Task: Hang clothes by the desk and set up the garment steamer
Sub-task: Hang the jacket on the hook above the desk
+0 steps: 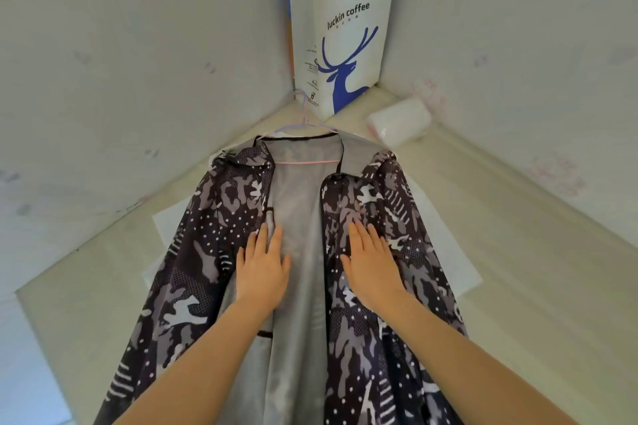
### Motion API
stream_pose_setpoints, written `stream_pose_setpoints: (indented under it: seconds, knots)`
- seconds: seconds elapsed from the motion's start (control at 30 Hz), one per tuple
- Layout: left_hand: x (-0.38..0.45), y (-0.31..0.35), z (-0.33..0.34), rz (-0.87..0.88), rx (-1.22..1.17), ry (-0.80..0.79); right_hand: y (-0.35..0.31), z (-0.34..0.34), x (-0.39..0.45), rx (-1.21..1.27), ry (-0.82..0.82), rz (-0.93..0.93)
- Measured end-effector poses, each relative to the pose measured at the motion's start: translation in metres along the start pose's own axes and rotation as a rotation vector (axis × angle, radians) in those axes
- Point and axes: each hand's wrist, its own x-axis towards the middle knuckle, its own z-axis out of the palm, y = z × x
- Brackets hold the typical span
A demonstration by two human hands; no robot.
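Pressing both hands flat on the jacket [241, 203], I am holding nothing in either one. My left hand [263, 271] is lying spread, fingers [261, 238] straight and slightly apart, across the inner edge of the jacket's left front panel and onto the grey lining beside it. My right hand [371, 267] is resting palm down, fingers extended and close together, on the patterned right front panel just beside the open front. Neither hand is gripping or pinching the cloth.

The jacket is lying open on the pale table [518, 252], its collar toward the corner where two walls are meeting, with a hanger [303, 121] threaded through the shoulders and its hook pointing at a white paper bag [348, 41] standing in that corner. A white wrapped pack [400, 126] is sitting near the bag, apart from the jacket. A white sheet [169, 221] is showing under the jacket on both sides.

The jacket's lower part is running out of view at the bottom, and my forearms are covering some of it. The hanger's arms are mostly hidden inside the shoulders.
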Motion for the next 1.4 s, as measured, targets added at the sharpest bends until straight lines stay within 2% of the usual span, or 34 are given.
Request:
stream_pose_setpoints:
  seconds: [0.17,0.3,0.47,0.6,0.73,0.9,1.2,1.4]
  knots:
    - [-0.067,-0.016,0.019,0.080,0.051,-0.037,-0.022,0.032,-0.069,-0.001,-0.025,0.069]
    - [-0.108,-0.030,0.029,0.157,0.069,-0.059,-0.039,0.052,-0.119,0.035,0.021,0.142]
    - [-0.146,-0.036,0.024,0.291,0.011,0.046,-0.057,0.065,-0.180,0.040,0.133,0.239]
    - [-0.175,-0.026,0.020,0.470,-0.046,0.062,-0.068,0.070,-0.228,0.055,0.128,0.335]
    - [-0.204,-0.005,0.019,0.671,-0.086,0.090,-0.075,0.072,-0.279,0.038,0.235,0.450]
    - [-0.247,0.029,0.030,0.945,-0.123,0.092,-0.076,0.080,-0.344,0.089,0.280,0.573]
    - [-0.352,0.084,0.054,1.314,-0.058,-0.024,-0.081,0.122,-0.482,0.192,0.377,0.884]
    - [-0.448,0.103,0.077,1.489,-0.007,-0.134,-0.097,0.163,-0.588,0.250,0.413,1.094]
